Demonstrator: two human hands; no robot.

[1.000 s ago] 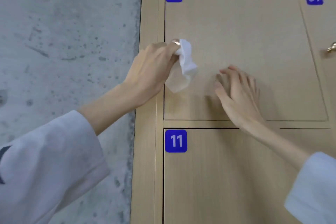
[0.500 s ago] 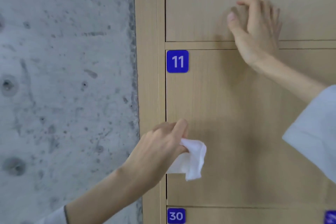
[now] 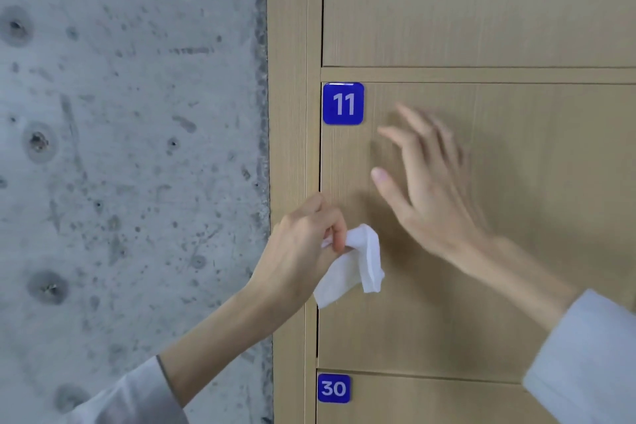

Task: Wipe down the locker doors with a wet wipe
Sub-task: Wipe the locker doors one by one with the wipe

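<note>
Item: locker door 11 (image 3: 516,251), light wood grain, with a blue square number plate "11" (image 3: 343,103) sitting in its upper left corner. All positions below are given relative to this door.

Left hand (image 3: 303,251): hovering at the door's left edge, about mid-height, overlapping the frame strip (image 3: 292,79) beside it. Its thumb and fingers are curling together and pinching the wet wipe (image 3: 351,268). Pale sleeve (image 3: 130,396) showing lower left of the door.

Wet wipe: white, crumpled, hanging down from the pinch in loose folds in front of the door's left part, below the number plate. Whether it is touching the door surface cannot be told.

Right hand (image 3: 430,189): lying over the door's upper middle area, right of the number plate, fingers spread and straight, gripping nothing, blurred. Contact with the door cannot be told. Pale sleeve (image 3: 585,361) showing at the door's lower right.

Neighbours: a second locker door (image 3: 481,3) standing above; another below, bearing a blue plate "30" (image 3: 333,388). Pitted grey concrete wall (image 3: 130,148) running left of the frame strip.
</note>
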